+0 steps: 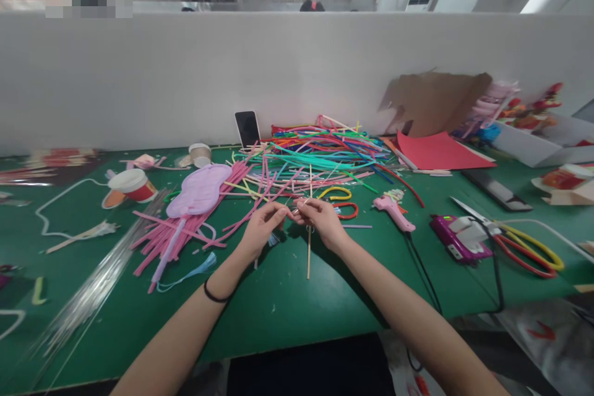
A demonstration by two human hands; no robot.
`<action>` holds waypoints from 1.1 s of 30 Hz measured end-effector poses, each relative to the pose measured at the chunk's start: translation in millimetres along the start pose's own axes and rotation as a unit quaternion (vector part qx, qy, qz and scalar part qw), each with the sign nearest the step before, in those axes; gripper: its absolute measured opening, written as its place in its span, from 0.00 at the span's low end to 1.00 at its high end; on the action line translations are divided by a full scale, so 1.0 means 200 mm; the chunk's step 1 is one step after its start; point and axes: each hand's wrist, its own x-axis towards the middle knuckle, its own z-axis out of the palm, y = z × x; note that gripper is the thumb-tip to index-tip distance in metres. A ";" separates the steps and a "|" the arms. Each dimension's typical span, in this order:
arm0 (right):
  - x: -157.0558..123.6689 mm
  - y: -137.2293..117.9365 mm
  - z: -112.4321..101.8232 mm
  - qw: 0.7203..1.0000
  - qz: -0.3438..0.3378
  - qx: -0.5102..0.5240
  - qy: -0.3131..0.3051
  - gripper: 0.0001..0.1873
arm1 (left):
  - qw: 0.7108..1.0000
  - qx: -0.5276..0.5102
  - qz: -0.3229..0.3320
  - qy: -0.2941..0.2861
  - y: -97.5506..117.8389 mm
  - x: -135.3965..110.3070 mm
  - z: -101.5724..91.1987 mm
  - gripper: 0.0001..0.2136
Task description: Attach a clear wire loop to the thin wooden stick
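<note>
My left hand (266,224) and my right hand (323,221) meet over the middle of the green table, fingers pinched close together. Between the fingertips is something small and thin, with a pinkish bit and a pale strand; its kind is too small to make out. Below the hands lies a thin wooden stick (309,260), partly hidden by my right hand. A light blue tassel (273,239) shows beside my left fingers. Just behind my right hand are scissors (349,209) with yellow and red handles, their blades hidden.
Left are pink pipe cleaners (162,247), a lilac fan-shaped piece (199,189), clear thin rods (102,284) and a paper cup (134,184). Coloured pipe cleaners (325,151) and a phone (247,129) are behind. Right are a corded glue gun (394,211), purple power box (457,241) and large scissors (524,250).
</note>
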 end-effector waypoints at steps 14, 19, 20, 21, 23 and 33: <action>0.00 -0.03 0.00 0.997 -0.031 -0.072 -0.007 0.20 | 0.999 -0.031 -0.022 -0.021 0.00 0.00 0.00 0.13; 0.00 -0.01 0.00 0.996 -0.032 -0.077 -0.005 0.20 | 0.999 -0.022 -0.022 -0.011 0.01 0.00 0.00 0.14; 0.00 -0.01 -0.01 0.997 -0.025 -0.071 -0.001 0.21 | 0.999 -0.024 -0.026 -0.008 0.01 0.00 0.00 0.14; 0.01 -0.01 -0.01 0.998 -0.019 -0.064 0.002 0.21 | 0.999 -0.026 -0.030 -0.004 0.01 0.00 0.00 0.14; 0.01 0.00 -0.02 0.999 -0.014 -0.049 0.010 0.22 | 0.999 -0.022 -0.033 0.001 0.01 0.01 0.00 0.14; 0.01 0.00 -0.01 0.999 0.004 -0.036 0.017 0.20 | 0.998 -0.055 -0.031 -0.023 -0.01 0.00 0.00 0.14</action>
